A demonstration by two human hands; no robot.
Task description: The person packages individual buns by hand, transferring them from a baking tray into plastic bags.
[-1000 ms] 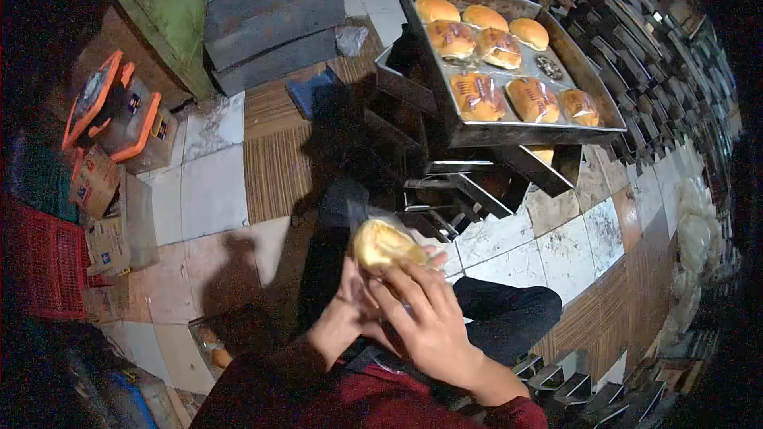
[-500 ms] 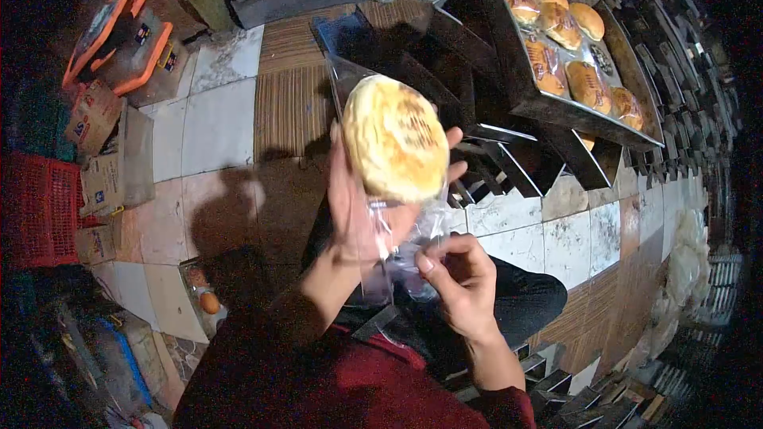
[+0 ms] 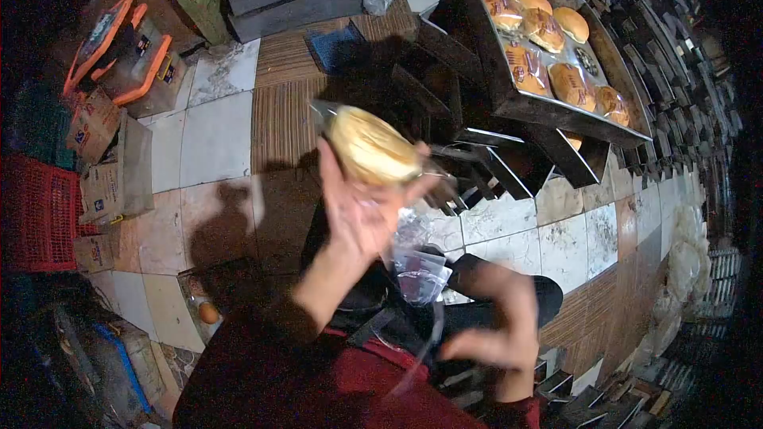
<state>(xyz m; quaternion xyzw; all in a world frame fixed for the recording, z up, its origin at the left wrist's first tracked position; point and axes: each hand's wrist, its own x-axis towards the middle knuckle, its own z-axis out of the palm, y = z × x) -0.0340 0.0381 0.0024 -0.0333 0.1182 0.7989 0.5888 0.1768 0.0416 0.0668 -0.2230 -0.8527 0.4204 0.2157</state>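
Observation:
My left hand holds up a round, pale golden bun in a clear plastic bag, with fingers and thumb on either side of it. The bun is tipped so that its pale side faces me. Crumpled clear plastic hangs below that hand, over my lap. My right hand is apart from the bun, low and to the right, its thumb pointing left. Motion smears its fingers, and I cannot tell whether they hold anything. A thin, clear strip of plastic curves down just left of it.
At the upper right, a dark metal tray bears several bagged and bare buns, above stacked dark trays. To the left are a red crate, cardboard boxes and an orange-edged container. A brown egg lies lower left.
The bun has tilted from showing its browned top to showing its pale side, and sits slightly lower. My right hand has left the plastic below the bun and swung down and right.

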